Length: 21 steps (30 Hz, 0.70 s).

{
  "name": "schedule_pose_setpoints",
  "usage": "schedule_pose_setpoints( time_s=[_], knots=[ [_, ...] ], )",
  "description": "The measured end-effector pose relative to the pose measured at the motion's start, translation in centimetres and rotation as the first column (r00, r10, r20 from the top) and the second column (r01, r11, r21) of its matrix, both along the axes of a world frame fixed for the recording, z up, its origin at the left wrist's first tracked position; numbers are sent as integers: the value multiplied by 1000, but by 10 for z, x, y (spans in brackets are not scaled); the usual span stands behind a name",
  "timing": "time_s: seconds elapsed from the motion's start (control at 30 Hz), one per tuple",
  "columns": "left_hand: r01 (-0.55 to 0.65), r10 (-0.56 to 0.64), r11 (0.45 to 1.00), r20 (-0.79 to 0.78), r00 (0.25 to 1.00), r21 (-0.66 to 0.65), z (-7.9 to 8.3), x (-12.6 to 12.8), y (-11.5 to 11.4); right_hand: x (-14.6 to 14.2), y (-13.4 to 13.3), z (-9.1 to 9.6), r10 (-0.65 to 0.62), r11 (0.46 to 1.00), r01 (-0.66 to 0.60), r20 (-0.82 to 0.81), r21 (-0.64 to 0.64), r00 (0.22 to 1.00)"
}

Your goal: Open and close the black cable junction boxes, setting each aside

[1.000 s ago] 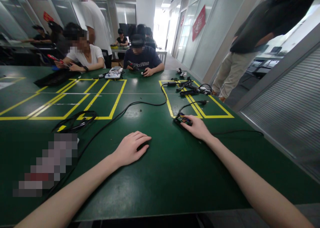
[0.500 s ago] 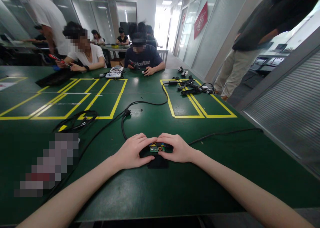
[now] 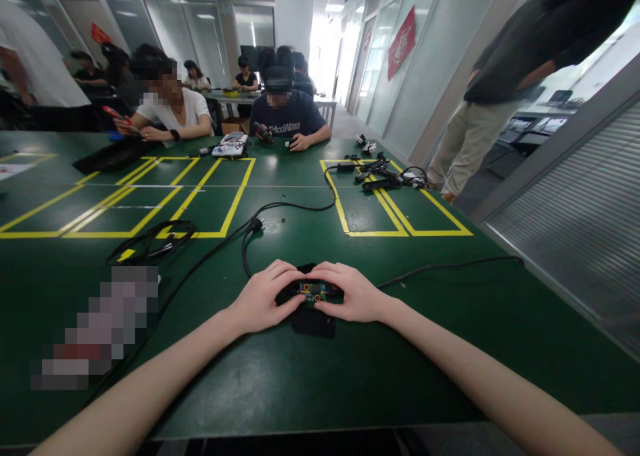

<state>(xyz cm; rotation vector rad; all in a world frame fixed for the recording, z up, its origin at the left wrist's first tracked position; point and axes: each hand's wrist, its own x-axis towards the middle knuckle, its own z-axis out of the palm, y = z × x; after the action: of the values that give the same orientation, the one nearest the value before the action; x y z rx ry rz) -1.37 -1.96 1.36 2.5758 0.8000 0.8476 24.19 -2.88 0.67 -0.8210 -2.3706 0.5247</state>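
Observation:
My left hand (image 3: 260,301) and my right hand (image 3: 350,295) meet near the front middle of the green table (image 3: 320,369). Together they grip a small black device (image 3: 311,289) whose open top shows a green circuit board with coloured parts. The fingers of both hands curl around its ends. A flat black piece (image 3: 314,323) lies on the table just under and in front of the device, touching neither hand that I can see. A black cable (image 3: 450,267) runs off to the right from behind my right hand.
Yellow tape boxes (image 3: 395,233) mark the table. A coiled black cable (image 3: 150,241) lies at left, another cable with a plug (image 3: 255,225) ahead, and a pile of black tools (image 3: 385,175) far right. Two people sit across the table; a person stands at right.
My right hand has brought the black device from the yellow box at right to the front middle, and both hands now hold it. It has since been lifted slightly off the flat black piece.

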Motion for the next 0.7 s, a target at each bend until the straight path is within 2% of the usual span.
schedule_pose_setpoints(
  time_s=[0.13, 0.33, 0.5, 0.7],
  knots=[
    [-29, 29, 1000, -6, 1000, -4, -3, 0, 1, 0, 0, 0, 4, 998, -10, 83, 66, 997],
    [-86, 86, 996, -69, 994, 1, -7, 0, 2, -4, -1, 1, -175, 975, 141, 201, 170, 964],
    [-159, 161, 987, -75, 984, 27, -11, 1, 4, -5, -1, 1, -194, 974, 167, 192, 151, 962],
    [-219, 221, 975, -137, 966, 34, -11, 2, 6, -5, 3, -8, -244, 966, 233, 89, 113, 966]
  ],
)
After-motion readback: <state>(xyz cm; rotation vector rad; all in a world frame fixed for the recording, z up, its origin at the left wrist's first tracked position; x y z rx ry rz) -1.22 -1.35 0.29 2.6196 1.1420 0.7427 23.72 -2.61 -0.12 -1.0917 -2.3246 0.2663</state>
